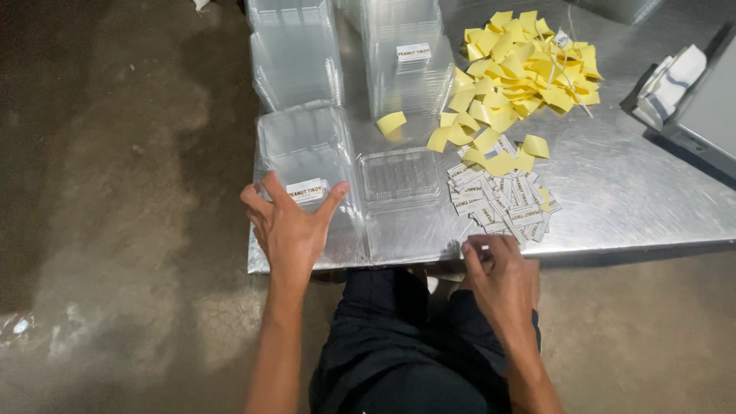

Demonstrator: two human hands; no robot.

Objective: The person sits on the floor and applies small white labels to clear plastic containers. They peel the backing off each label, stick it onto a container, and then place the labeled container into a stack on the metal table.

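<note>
A clear plastic clamshell container (307, 153) sits closed at the near left corner of the steel table (629, 192), a small white label (307, 189) stuck on its front edge. The left hand (290, 230) presses on that front edge with fingers spread wide, thumb and forefinger flanking the label; the palm covers the container's near rim, so how far it reaches down the side is hidden. Just right of it lies an open clamshell tray (400, 201), its ribbed lid flat on the table. The right hand (498, 277) curls at the table's near edge, fingertips pinched together over something too small to make out, perhaps one label. Just above it lies a loose heap of white labels (498, 198), and farther back a large pile of yellow backing papers (517, 73). Stacks of clear containers (349, 61) stand behind, cut off by the top edge. A folded cloth (673, 80) lies at far right.
</note>
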